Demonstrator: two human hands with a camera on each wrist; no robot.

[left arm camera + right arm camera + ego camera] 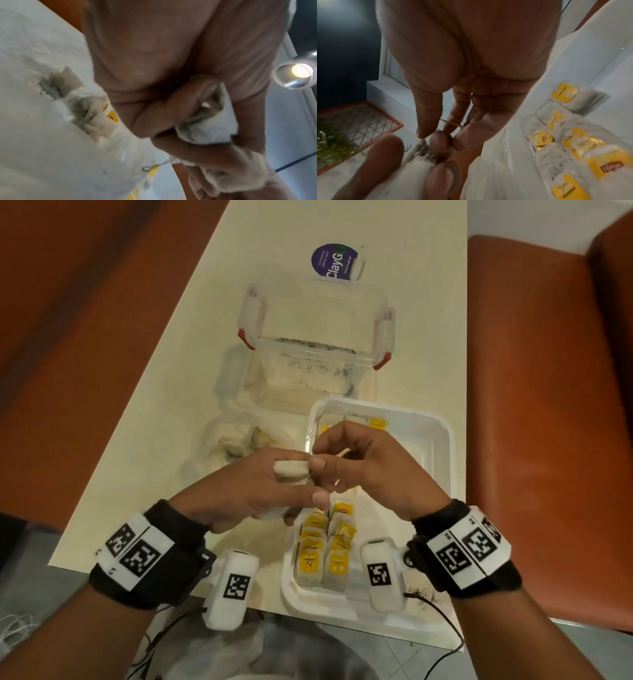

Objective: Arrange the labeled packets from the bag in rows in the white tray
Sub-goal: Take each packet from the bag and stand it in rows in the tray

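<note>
Head view: Above the near-left part of the white tray (442, 440), the left hand (246, 491) grips a pale packet (289, 469) while the right hand (359, 463) pinches something fine at its end, seemingly a string. Yellow-labelled packets in the tray (325, 549) lie in two rows at the near end, with a few more at the far end. The clear bag (236, 440) sits left of the tray; a clear lidded box (315, 337) stands beyond.

Left wrist view: Fingers (180, 105) are curled round a crumpled packet; a second one (231, 175) shows lower down, blurred.

Right wrist view: The thumb and a fingertip (428, 119) are closed together at the packet's end; rows of yellow labels lie to the right.

Step in hand: Probably freeing the tag or string before placement.

Next move: Likely laying the packet flat, label up, beside the near rows.
</note>
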